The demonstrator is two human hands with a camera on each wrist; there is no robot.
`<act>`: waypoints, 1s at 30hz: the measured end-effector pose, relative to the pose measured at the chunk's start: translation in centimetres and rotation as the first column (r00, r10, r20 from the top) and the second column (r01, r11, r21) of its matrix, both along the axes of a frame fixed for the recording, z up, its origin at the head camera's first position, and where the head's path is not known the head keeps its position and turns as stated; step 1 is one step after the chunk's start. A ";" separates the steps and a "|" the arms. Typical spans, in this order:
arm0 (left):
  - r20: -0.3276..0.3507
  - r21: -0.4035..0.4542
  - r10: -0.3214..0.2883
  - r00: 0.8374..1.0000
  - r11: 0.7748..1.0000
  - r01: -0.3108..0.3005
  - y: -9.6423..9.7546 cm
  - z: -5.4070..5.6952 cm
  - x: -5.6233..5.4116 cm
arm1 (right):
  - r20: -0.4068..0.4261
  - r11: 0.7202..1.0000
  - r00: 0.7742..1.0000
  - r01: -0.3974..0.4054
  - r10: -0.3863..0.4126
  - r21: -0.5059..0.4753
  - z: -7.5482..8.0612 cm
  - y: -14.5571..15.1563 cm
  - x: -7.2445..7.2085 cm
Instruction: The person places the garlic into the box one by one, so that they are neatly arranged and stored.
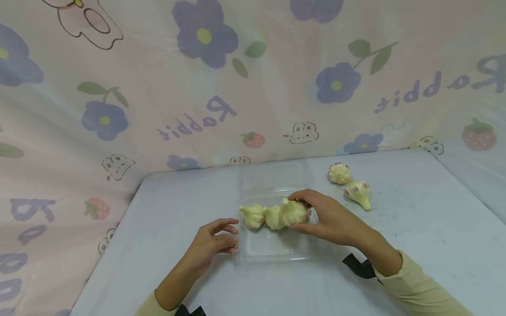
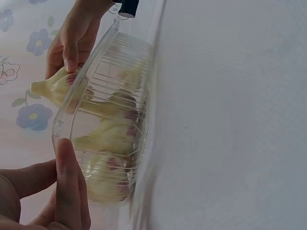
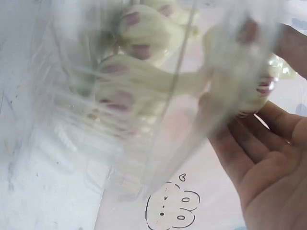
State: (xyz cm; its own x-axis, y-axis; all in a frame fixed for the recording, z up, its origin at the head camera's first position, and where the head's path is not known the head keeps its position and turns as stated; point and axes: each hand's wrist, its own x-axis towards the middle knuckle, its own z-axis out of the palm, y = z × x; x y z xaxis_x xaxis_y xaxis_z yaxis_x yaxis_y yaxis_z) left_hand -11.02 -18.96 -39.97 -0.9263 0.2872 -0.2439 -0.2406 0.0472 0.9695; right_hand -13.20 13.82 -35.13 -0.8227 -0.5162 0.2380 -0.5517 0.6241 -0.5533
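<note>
A clear plastic box point(image 1: 272, 251) with its lid point(image 1: 274, 176) laid back behind it lies on the table. Two garlic bulbs point(image 1: 253, 216) point(image 1: 274, 218) in the head view sit side by side inside. My right hand point(image 1: 330, 218) grips another garlic bulb point(image 1: 293, 213) between thumb and fingers, over the box's right part. In the left wrist view this garlic bulb point(image 2: 55, 88) is above the rim. At the box's left side is my left hand point(image 1: 213, 243), fingers loosely bent. One of its fingertips point(image 2: 66, 148) touches the rim, with nothing held.
Two more garlic bulbs point(image 1: 339, 173) point(image 1: 358, 194) lie on the white table point(image 1: 178, 197) to the right, behind my right hand. A patterned curtain point(image 1: 269, 87) with flowers and rabbits hangs along the table's back and sides.
</note>
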 end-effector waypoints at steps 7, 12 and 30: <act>-0.007 -0.006 -0.012 1.000 1.000 0.012 0.2 -0.1 -0.2 | -0.014 1.000 1.000 0.013 -0.013 0.006 0.3 0.0 0.3; -0.018 -0.016 -0.058 0.998 0.998 0.057 -0.2 0.0 -0.2 | -0.018 1.000 1.000 -0.004 0.003 -0.028 0.3 -0.5 0.8; -0.018 0.006 -0.153 0.988 0.988 0.153 -0.7 0.4 -0.2 | 0.043 0.994 0.994 -0.097 0.099 -0.044 -2.4 -4.7 1.7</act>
